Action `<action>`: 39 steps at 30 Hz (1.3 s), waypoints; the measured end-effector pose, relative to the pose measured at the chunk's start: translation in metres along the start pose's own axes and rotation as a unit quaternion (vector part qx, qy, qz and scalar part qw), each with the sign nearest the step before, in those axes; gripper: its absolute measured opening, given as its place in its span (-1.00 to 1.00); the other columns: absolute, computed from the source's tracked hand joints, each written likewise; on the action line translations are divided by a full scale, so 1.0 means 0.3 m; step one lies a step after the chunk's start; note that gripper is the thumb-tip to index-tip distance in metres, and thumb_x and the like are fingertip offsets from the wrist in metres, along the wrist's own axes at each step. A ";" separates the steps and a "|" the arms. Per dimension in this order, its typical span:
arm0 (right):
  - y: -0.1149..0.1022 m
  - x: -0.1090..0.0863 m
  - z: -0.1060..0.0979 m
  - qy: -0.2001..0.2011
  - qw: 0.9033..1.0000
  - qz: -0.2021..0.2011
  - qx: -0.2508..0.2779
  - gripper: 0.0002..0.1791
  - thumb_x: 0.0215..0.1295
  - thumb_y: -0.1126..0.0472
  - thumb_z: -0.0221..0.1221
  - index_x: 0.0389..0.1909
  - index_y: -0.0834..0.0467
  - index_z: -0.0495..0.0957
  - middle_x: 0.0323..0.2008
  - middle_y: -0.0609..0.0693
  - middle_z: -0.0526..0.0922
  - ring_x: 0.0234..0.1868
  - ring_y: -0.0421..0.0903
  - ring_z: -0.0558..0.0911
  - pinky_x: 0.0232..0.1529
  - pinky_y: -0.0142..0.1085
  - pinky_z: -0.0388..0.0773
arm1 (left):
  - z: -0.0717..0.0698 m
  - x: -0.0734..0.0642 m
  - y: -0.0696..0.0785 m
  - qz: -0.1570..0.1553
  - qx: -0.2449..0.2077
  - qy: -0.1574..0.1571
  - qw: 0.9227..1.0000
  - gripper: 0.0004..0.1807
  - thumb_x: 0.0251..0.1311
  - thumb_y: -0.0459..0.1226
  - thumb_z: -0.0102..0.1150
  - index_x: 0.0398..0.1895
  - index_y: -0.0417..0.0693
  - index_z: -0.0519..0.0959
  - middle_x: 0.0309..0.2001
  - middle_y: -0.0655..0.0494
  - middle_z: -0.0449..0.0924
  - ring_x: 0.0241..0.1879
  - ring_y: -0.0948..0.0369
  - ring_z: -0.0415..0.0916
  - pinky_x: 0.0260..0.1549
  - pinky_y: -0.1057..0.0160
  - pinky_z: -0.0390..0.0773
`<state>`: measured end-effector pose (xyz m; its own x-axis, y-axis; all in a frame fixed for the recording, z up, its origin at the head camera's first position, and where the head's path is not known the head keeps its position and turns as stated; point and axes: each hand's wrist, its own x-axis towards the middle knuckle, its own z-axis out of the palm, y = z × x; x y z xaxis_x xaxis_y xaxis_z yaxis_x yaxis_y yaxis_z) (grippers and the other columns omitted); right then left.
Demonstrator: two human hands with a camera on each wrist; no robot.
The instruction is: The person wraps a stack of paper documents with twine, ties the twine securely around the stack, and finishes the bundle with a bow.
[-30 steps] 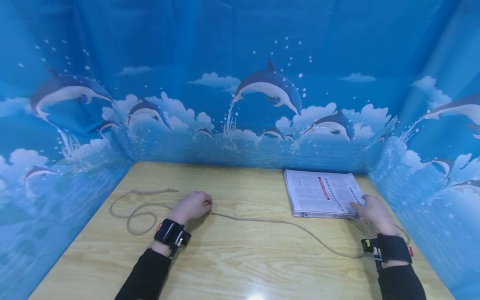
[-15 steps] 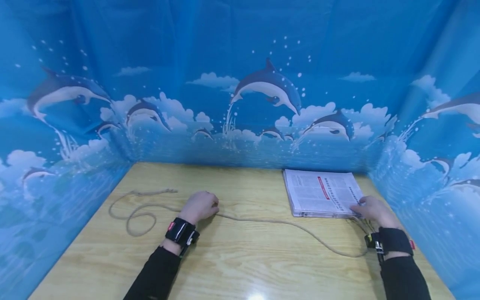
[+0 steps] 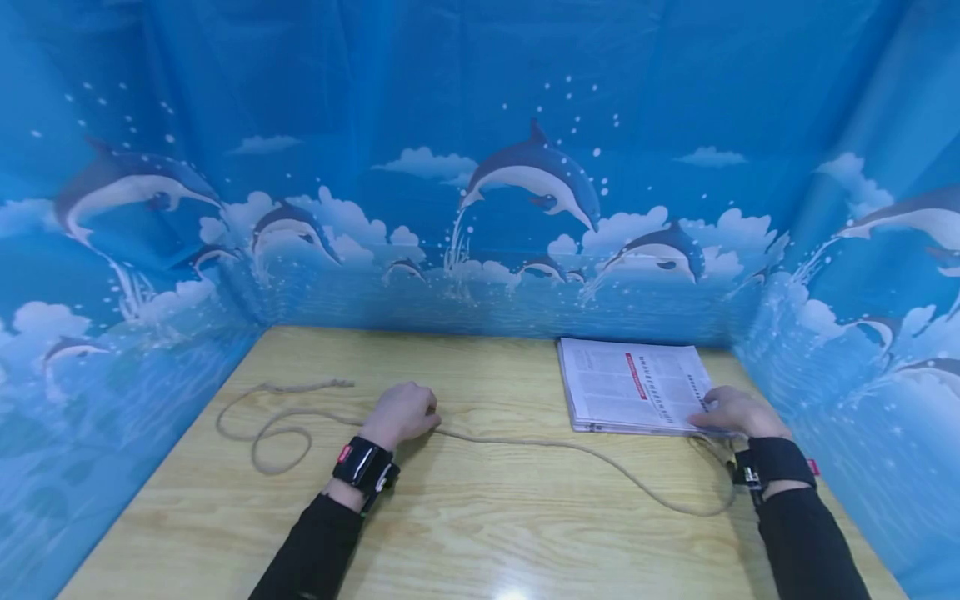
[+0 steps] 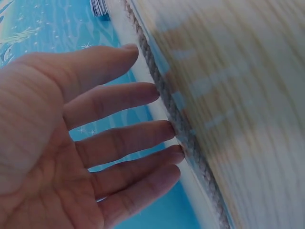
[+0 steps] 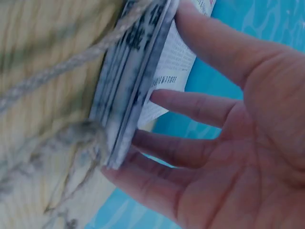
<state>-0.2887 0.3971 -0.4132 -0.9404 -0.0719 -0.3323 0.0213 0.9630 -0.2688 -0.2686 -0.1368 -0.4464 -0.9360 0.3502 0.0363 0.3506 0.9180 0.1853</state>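
On a wood-grain worktop, a stack of newspapers lies toward the far right corner in the head view, its longer-looking side running left to right. Nearer to it is the right hand, at the stack's near right corner; the left hand sits well apart to the stack's left, beside a thin rope that runs from loose loops at left to a curve beside the right wristband. Behind the stack, close to its far edge, hangs a blue dolphin-print curtain; the roomier stretch of wood is to its left and near side. From the left wrist, the hand shows fingers extended and thumb apart, fingertips at the rope but gripping nothing; whether they press it cannot be told. From the right wrist, the hand is spread wide, thumb and fingertips against the stack with no curl around it. Layered sheet edges face the camera, rope crosses in front, and a blurred tangle of it lies just beside the corner.
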 end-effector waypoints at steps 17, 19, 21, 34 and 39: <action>-0.259 0.004 0.073 -0.013 0.998 -0.036 -0.049 -0.18 0.12 -0.13 0.37 0.18 0.43 0.46 0.11 0.43 0.52 -0.03 0.19 0.57 0.00 0.05 0.49 | 0.009 -0.002 0.010 -0.002 -0.003 -0.002 1.000 -0.59 0.24 -0.16 0.27 -0.77 0.09 0.44 -0.76 0.22 0.34 -0.71 0.27 0.28 -0.62 0.29 0.26; -0.298 0.012 0.080 -0.018 0.997 -0.052 -0.059 -0.23 0.13 -0.09 0.37 0.17 0.40 0.48 0.09 0.40 0.54 -0.09 0.11 0.57 -0.05 0.00 0.51 | 0.007 -0.002 0.010 -0.002 0.002 0.000 1.000 -0.59 0.24 -0.15 0.26 -0.77 0.09 0.43 -0.76 0.22 0.32 -0.71 0.27 0.27 -0.62 0.29 0.25; -0.334 0.020 0.084 -0.024 0.995 -0.064 -0.067 -0.28 0.14 -0.05 0.37 0.18 0.37 0.49 0.10 0.38 0.55 -0.08 0.08 0.57 -0.07 -0.05 0.51 | 0.006 -0.002 0.008 -0.001 0.005 0.002 1.000 -0.57 0.24 -0.15 0.26 -0.79 0.08 0.42 -0.77 0.23 0.30 -0.71 0.28 0.26 -0.62 0.29 0.24; -0.510 0.040 0.116 -0.042 0.990 -0.115 -0.077 -0.44 0.17 0.13 0.36 0.17 0.28 0.55 0.16 0.27 0.57 -0.24 -0.06 0.48 -0.30 -0.28 0.37 | 0.013 0.007 0.014 0.006 0.042 0.060 0.997 -0.81 0.27 -0.33 0.12 -0.50 -0.08 0.62 -0.54 0.04 0.61 -0.52 0.13 0.54 -0.43 0.11 0.58; -0.549 0.047 0.142 -0.044 0.992 -0.102 -0.059 -0.43 0.18 0.17 0.35 0.21 0.25 0.52 0.19 0.24 0.54 -0.18 -0.03 0.48 -0.27 -0.26 0.38 | 0.019 0.011 0.027 -0.013 0.032 0.046 0.998 -0.84 0.36 -0.26 0.09 -0.29 -0.13 0.64 -0.51 0.00 0.61 -0.49 0.10 0.57 -0.42 0.10 0.60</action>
<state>-0.2909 0.2264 -0.4122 -0.8876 -0.2855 -0.3615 -0.2111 0.9496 -0.2318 -0.2686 -0.1270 -0.4502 -0.9424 0.3110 0.1234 0.3256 0.9372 0.1249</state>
